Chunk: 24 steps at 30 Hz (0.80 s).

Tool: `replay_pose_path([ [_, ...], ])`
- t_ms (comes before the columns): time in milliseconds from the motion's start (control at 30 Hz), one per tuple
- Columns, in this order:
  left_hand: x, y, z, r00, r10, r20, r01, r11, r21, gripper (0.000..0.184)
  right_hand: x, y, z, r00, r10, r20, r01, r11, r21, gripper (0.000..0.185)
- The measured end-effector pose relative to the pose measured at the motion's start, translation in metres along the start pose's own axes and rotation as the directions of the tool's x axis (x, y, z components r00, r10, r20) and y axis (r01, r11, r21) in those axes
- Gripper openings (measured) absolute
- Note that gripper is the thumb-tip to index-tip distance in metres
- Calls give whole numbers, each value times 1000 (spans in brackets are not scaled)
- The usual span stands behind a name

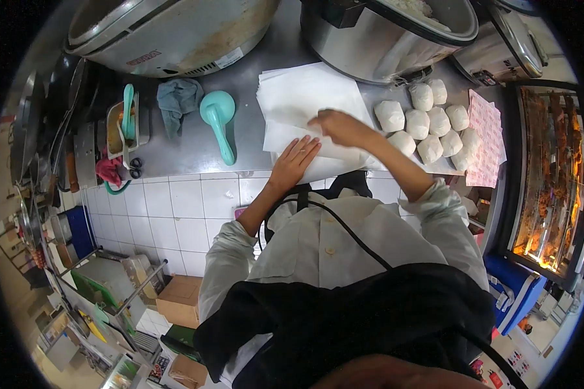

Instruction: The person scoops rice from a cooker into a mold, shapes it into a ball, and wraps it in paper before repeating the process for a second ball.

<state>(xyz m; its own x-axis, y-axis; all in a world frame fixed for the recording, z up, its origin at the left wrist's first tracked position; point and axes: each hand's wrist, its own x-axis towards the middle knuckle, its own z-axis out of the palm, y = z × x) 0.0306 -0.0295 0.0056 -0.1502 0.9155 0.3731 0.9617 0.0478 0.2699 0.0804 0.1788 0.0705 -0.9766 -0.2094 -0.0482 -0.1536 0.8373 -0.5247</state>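
A stack of white paper sheets lies on the steel counter, its nearer part covered by a folded-looking sheet. My left hand rests flat on that sheet near the counter's front edge, fingers stretched out. Over the paper, my right hand is closed, with its fingers curled toward the sheet and slightly blurred. Whether its fingertips pinch anything is hidden. To the left lies a turquoise rice paddle or scoop. Several white paper-wrapped bundles sit grouped to the right.
A rice cooker with rice inside stands behind the paper, and another large cooker is at back left. A grey cloth and a container holding utensils are at left. Pink printed paper lies near a lit glass cabinet.
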Motion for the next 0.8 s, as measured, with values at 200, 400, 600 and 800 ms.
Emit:
replay_pose_path([
  [200, -6, -10, 1, 997, 59, -47, -56, 996, 69, 44, -29, -33, 36, 979, 5, -202, -42, 983, -179, 35],
  [400, -1, -23, -6, 975, -27, -221, 84, 964, 252, 41, -45, -32, 62, 937, -28, -348, -71, 961, -269, 41],
  [600, -7, -57, -13, 1000, -23, -18, 26, 974, 226, 35, -79, -9, 93, 839, 81, -539, -179, 975, -132, 29],
  [800, 18, -76, -19, 938, -127, 322, 145, 989, -31, 29, -60, 16, 84, 770, 532, -352, -453, 845, 285, 29],
])
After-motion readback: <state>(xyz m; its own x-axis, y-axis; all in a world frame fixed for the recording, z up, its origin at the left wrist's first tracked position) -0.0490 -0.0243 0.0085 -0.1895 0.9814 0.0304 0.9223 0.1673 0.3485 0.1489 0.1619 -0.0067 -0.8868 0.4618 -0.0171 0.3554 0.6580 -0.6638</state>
